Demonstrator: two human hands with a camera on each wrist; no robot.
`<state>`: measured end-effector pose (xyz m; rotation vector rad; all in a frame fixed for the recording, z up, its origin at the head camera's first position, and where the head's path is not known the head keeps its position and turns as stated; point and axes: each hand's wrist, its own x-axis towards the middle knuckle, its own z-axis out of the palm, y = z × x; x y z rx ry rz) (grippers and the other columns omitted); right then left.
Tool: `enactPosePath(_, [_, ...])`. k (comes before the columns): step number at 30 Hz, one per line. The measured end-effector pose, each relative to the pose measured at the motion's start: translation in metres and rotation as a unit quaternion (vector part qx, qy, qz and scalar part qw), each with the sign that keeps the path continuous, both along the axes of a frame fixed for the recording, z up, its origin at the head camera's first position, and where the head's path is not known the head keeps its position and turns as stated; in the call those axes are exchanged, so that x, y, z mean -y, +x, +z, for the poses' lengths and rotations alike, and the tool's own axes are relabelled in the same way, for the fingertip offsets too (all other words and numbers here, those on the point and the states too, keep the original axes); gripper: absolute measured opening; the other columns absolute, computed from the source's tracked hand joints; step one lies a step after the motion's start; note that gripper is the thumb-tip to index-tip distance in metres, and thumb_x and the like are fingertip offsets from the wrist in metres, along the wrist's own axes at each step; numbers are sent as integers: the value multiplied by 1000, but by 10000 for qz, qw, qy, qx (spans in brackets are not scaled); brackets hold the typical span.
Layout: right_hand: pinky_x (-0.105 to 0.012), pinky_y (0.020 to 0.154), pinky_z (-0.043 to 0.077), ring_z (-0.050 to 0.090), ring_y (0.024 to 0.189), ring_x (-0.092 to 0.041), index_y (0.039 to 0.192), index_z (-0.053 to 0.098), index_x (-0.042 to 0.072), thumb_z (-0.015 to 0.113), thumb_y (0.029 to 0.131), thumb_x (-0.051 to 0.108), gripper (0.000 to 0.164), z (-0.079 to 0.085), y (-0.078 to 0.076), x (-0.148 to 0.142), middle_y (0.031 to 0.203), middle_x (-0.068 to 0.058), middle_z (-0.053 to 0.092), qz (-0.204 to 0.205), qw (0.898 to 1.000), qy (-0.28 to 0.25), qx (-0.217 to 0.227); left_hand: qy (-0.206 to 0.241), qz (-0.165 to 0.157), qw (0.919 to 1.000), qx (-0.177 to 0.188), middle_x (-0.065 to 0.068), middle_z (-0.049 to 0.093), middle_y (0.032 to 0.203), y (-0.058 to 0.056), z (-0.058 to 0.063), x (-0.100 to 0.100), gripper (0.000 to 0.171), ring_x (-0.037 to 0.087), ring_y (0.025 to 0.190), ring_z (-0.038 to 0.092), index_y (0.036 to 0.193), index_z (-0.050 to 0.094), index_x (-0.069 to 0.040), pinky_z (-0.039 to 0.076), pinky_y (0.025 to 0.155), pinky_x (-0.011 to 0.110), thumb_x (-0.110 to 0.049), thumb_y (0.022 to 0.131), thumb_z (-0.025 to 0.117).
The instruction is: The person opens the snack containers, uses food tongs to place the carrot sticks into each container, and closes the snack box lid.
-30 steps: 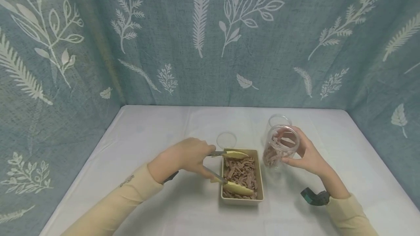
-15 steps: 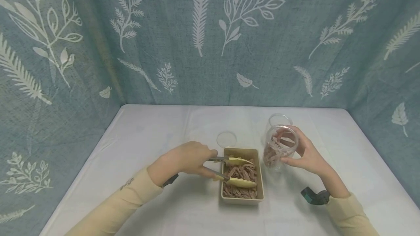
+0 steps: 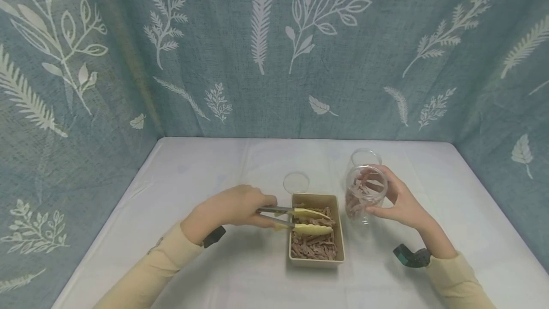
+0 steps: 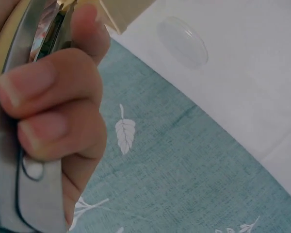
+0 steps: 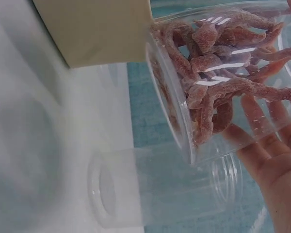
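Observation:
In the head view, my left hand (image 3: 240, 206) holds metal tongs (image 3: 312, 229) with yellow scalloped tips. Those tips reach into a beige rectangular box (image 3: 317, 264), over brown dried strips (image 3: 314, 248); whether a strip is caught between them I cannot tell. The left wrist view shows fingers (image 4: 63, 82) curled round the metal handle. To the right of the box, my right hand (image 3: 401, 206) grips a clear round jar (image 3: 352, 204) by its side. The jar, somewhat tilted and with an uncovered mouth, contains reddish-brown strips (image 5: 223, 63).
A second clear jar (image 3: 365, 150) stands just behind the held one. Behind the box lies a clear round lid (image 3: 296, 183) on the white table (image 3: 214, 166). A blue-green leaf-patterned curtain (image 3: 274, 85) hangs at the back and sides.
The tongs' tips have come closer together over the strips, and my left hand has drawn slightly left. My right hand and its jar have barely moved.

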<state>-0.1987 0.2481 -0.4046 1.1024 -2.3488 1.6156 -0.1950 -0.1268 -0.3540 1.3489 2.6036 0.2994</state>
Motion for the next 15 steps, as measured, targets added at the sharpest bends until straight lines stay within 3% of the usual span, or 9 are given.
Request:
enactPosePath(6, [-28, 99, 41, 46, 119, -9, 138, 33, -1, 77, 66, -10, 86, 2, 0, -3, 128, -10, 45, -120, 9990, 417, -99, 281, 32, 9996, -9, -12, 39, 58, 2, 3, 9, 28, 0, 50, 31, 89, 56, -17, 31, 49, 18, -44, 85, 63])
enactPosePath(15, [-45, 93, 44, 46, 117, -4, 141, 36, 12, 83, 67, 15, 88, 6, 7, -1, 133, -6, 47, -626, 9865, 1498, -193, 459, 429, 9980, 55, -14, 39, 57, 6, 9, 21, 28, 0, 49, 29, 93, 58, -23, 30, 47, 19, -50, 85, 59])
